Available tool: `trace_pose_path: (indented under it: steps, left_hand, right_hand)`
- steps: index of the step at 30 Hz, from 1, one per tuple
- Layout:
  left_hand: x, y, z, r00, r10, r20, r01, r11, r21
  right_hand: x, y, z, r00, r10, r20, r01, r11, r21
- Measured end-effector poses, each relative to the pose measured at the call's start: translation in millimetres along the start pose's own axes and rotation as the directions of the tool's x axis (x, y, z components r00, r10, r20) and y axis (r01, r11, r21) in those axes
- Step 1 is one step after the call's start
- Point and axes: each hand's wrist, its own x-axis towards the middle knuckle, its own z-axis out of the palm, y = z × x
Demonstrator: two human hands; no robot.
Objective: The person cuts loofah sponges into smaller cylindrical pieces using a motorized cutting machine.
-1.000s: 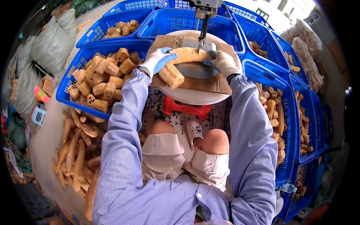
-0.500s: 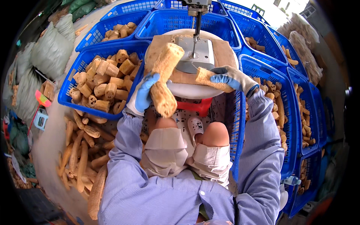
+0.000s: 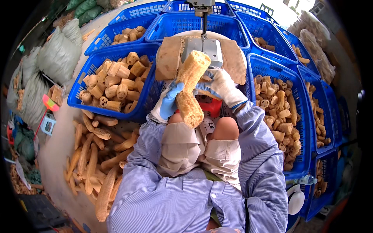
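My left hand (image 3: 169,101), in a white and blue work glove, is closed on a long, bent dried loofah (image 3: 188,91). The loofah stands tilted over my knees, its open, fibrous end facing up. Close on its right, my gloved right hand (image 3: 222,87) is closed around a shorter loofah piece (image 3: 207,93), mostly hidden by the fingers and the long loofah. Just beyond both hands is a machine with a grey metal plate (image 3: 214,50) set among brown boards (image 3: 234,62). A thin upright metal part (image 3: 204,27) comes down to the plate.
A blue basket (image 3: 79,101) of cut loofah pieces stands at left, above a floor pile of long loofahs (image 3: 91,163). Another blue basket (image 3: 303,155) of pieces is at right. More blue baskets (image 3: 155,35) ring the machine. Pale sacks (image 3: 58,54) lie far left.
Both hands have come together and nearer my body, off the machine plate. The long loofah has moved right; the short piece has moved left, partly behind it.
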Motion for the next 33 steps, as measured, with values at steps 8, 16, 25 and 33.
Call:
trace_pose_path:
  steps: [8, 16, 25, 33]
  left_hand:
    - [2.2, 2.9, 6.4, 0.998, 0.055, -0.011, -0.056, 0.998, -0.019]
    - [34.0, -4.6, -45.4, 0.998, 0.041, -0.041, -0.053, 0.939, -0.341]
    - [82.0, 6.9, -77.2, 0.992, 0.071, -0.105, -0.114, 0.863, -0.493]
    - [123.7, 24.7, -83.4, 0.966, 0.001, -0.258, -0.116, 0.895, -0.431]
  right_hand:
    - [-39.8, 21.1, 20.4, 0.896, 0.163, -0.413, 0.137, 0.783, 0.607]
    - [-132.0, 115.5, -65.9, 0.481, 0.583, -0.654, -0.160, 0.792, 0.589]
    - [-103.6, 115.0, -51.2, 0.629, 0.474, -0.616, -0.650, 0.756, -0.082]
    - [55.0, 107.3, 16.3, 0.942, 0.259, -0.215, -0.250, 0.966, 0.067]
